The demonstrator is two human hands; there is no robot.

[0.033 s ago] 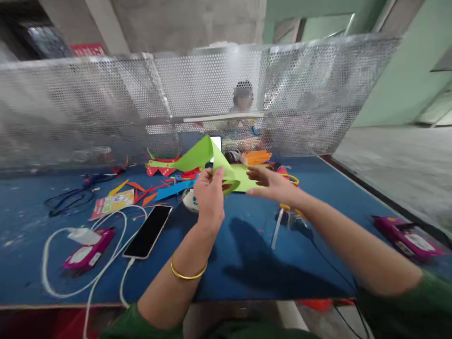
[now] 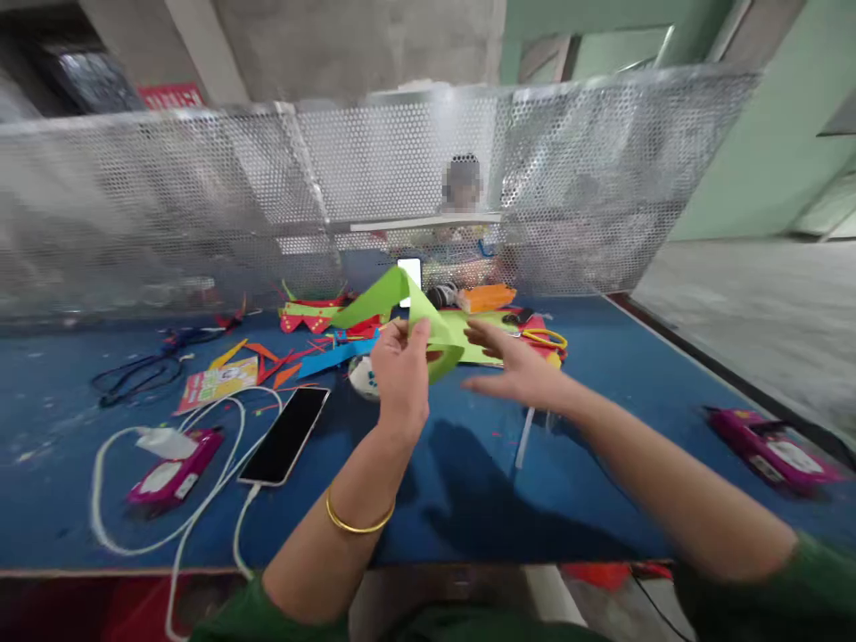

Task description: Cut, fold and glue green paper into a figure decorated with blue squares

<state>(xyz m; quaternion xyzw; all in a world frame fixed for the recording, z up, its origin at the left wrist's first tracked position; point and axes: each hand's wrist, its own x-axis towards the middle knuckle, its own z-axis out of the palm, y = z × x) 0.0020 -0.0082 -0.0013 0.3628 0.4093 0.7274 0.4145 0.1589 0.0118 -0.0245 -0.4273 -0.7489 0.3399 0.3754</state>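
My left hand (image 2: 405,370) pinches a folded piece of bright green paper (image 2: 426,308) between thumb and fingers, raised over the blue table (image 2: 468,526). One strip of the paper slants off to the left, and its lower end curls round in a loop. To the right of that loop is my right hand (image 2: 518,367), its fingers spread and holding nothing. Behind it lies a flat light green sheet (image 2: 478,348). A white rounded object (image 2: 363,378) with dark spots sits just left of my left hand, partly hidden by it.
A black phone (image 2: 286,437) on a white cable and a magenta device (image 2: 177,473) lie to the left. Coloured paper strips (image 2: 334,358) and a printed card (image 2: 219,383) are beyond. Another magenta device (image 2: 772,450) is at right. Behind the perforated metal screen (image 2: 394,160) sits a person.
My right hand has dropped slightly, its thumb and fingers wider apart. The green paper in my left hand has dipped a little. The whole view has shifted slightly.
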